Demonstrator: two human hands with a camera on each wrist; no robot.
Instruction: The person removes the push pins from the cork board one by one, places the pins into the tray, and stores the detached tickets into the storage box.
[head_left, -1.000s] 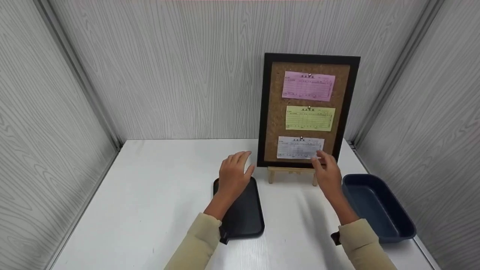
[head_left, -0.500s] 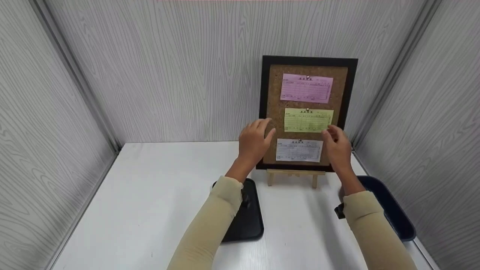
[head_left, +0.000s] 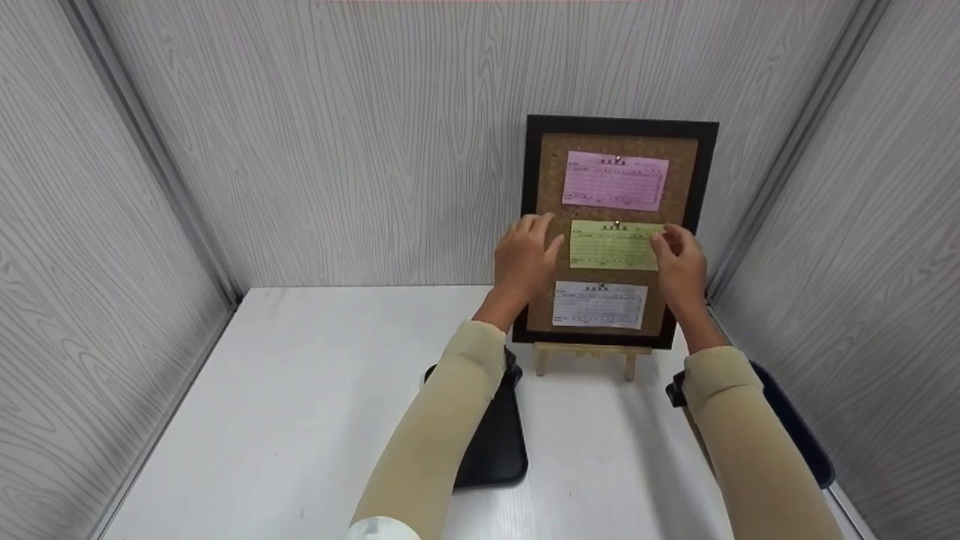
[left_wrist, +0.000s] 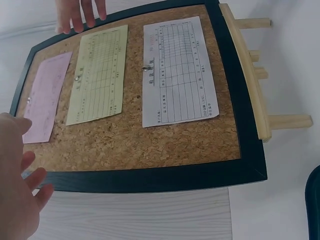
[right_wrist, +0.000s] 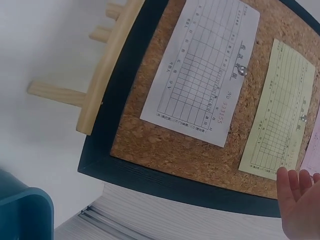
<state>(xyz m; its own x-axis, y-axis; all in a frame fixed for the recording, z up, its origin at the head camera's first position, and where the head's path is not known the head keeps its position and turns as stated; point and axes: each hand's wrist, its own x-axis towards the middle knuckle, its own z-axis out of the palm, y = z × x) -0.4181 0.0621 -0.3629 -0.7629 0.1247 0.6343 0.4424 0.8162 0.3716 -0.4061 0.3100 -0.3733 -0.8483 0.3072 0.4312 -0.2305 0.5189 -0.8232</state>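
A black-framed cork board (head_left: 551,300) stands on a small wooden easel (head_left: 592,349). Pinned down it are a pink slip (head_left: 615,181), a yellow slip (head_left: 607,247) and a white slip (head_left: 600,306), each by a pin at its top edge. My left hand (head_left: 523,255) is in front of the board's left side, fingers spread and holding nothing. On the other side, my right hand (head_left: 681,270) overlaps the right end of the yellow slip; its fingers look fairly straight in the right wrist view. Whether those fingertips touch the paper, I cannot tell.
A black tray (head_left: 495,450) lies on the white table (head_left: 322,390), partly under the left forearm in view. At right a dark blue bin (head_left: 799,427) is half hidden behind the right sleeve. Grey wood-grain walls (head_left: 360,150) enclose the table.
Both hands have risen from the board's lower part to the height of the yellow slip. The left hand has also moved right, the right hand slightly right. All three slips stay pinned.
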